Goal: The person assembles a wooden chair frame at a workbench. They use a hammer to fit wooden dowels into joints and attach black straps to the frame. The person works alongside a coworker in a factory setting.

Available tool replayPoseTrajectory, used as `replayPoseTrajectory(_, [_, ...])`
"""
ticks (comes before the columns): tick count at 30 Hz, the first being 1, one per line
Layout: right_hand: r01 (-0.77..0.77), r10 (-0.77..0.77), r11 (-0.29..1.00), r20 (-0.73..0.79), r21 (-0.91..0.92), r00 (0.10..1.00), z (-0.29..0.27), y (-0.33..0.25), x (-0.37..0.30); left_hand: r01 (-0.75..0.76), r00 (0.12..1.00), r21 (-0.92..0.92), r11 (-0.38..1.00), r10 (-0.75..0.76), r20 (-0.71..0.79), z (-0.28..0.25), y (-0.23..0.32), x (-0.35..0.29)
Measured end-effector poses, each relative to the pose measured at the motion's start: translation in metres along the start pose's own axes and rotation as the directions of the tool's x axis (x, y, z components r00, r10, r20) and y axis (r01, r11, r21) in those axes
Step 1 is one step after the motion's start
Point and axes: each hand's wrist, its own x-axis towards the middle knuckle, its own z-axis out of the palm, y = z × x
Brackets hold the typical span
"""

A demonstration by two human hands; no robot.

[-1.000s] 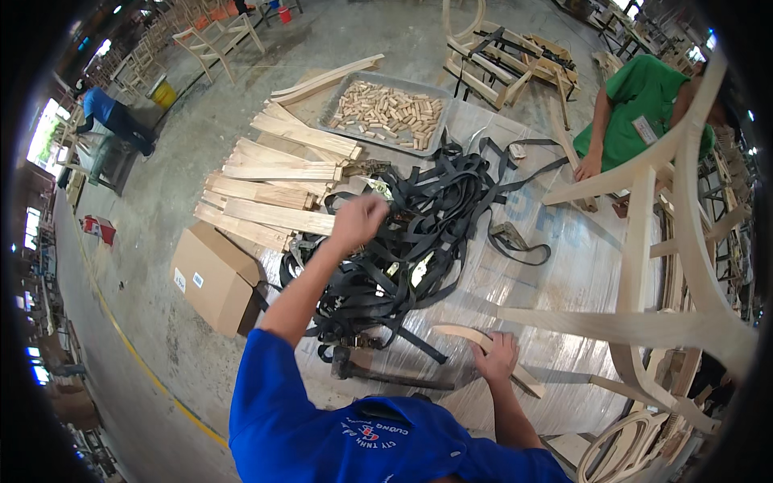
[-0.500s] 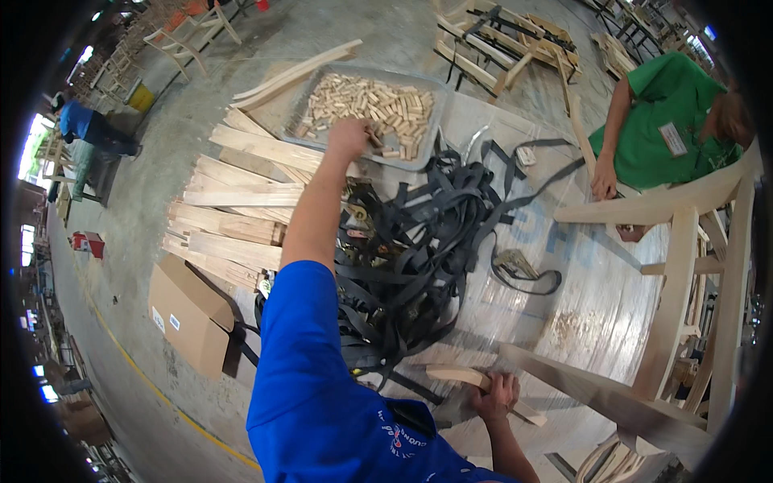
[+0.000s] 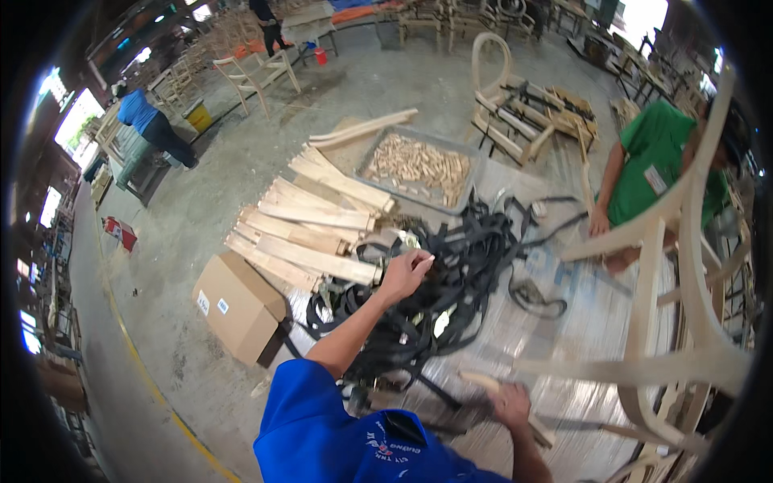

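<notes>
My left hand [image 3: 405,275] is closed in a pinch above the tangle of black straps [image 3: 451,282]. A small pale wooden peg [image 3: 430,261] shows at its fingertips. Lower right, my right hand [image 3: 512,405] is wrapped round a short curved wooden piece [image 3: 481,380], whose other end [image 3: 541,433] sticks out past the hand. Beyond the straps stands a grey tray [image 3: 461,208] holding many small wooden pegs [image 3: 419,165].
Wooden slats [image 3: 322,233] lie stacked left of the straps, beside a cardboard box [image 3: 241,310]. A wooden chair frame [image 3: 644,306] stands close on the right, with a co-worker in a green shirt [image 3: 644,177] behind it. Clamped frames [image 3: 535,121] stand farther back.
My left hand has come back from the tray toward me, over the straps, with a peg at its fingertips. My right hand still holds the curved piece. The view has tilted up.
</notes>
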Motion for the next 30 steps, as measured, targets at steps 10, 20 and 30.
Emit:
replayPoseTrajectory(10, [-0.332,0.185,0.828,0.337,0.452,0.923,-0.042,-0.043,-0.032,0.389,0.915,-0.269,0.881,-0.335,0.223,0.013,0.046,-0.248])
replayPoseTrajectory(20, [-0.39,0.281,0.818,0.298,0.422,0.912,-0.072,-0.069,-0.055,0.101,0.967,-0.139,0.985,-0.064,0.247,0.04,0.107,-0.271])
replayPoseTrajectory(30, [-0.287,0.239,0.9,0.18,0.328,0.954,-0.073,-0.079,-0.058,-0.163,0.956,0.094,0.982,0.134,0.261,0.05,0.128,-0.262])
